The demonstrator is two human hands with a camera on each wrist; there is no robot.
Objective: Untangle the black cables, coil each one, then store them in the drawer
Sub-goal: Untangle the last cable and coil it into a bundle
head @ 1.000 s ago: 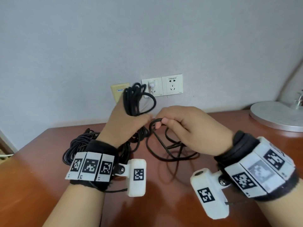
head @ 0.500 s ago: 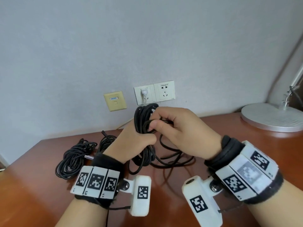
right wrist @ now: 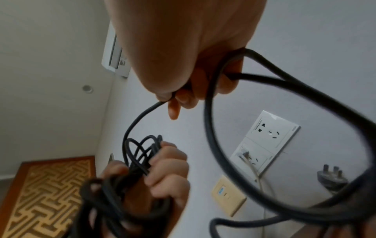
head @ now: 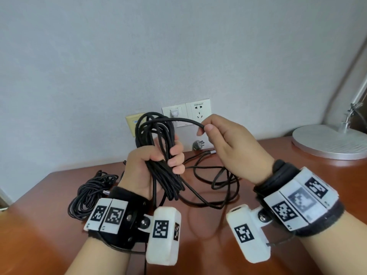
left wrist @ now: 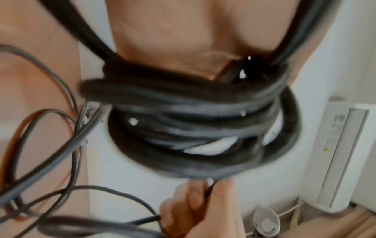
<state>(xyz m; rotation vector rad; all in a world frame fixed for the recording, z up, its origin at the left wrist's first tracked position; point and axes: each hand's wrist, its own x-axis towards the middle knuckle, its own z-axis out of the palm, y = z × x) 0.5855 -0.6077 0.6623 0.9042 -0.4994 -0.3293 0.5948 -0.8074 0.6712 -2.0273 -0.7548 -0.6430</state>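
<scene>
The left hand [head: 153, 165] is raised above the desk [head: 49, 225] with its fingers wrapped round a bundle of black cable loops, the coil [head: 156, 147], which stands up past the fist and hangs below it toward the wrist. From the top of the coil one strand arcs right to the right hand [head: 228, 147], which pinches the cable between thumb and forefinger at about the same height, a little right of the left hand and nearer the wall. The right wrist view shows the same strand leaving the pinch and curving down to the loops in the left fist, while another length passes round the right hand's other fingers and sweeps out in a wide loop. The slack [head: 216, 187] of this cable lies on the desk in loose curves below and between the hands, reaching toward the far edge, where a metal-tipped end [head: 211, 152] rests near the wall. A second cable [head: 89, 195], already coiled, lies flat on the desk to the left, well apart from the hands. On the wall behind are a yellow plate [head: 132, 126], a white double socket [head: 186, 113] with a white plug in its left half, and below it a grey plug [head: 198, 144]. A round lamp base [head: 327, 141] sits at the far right of the desk.
</scene>
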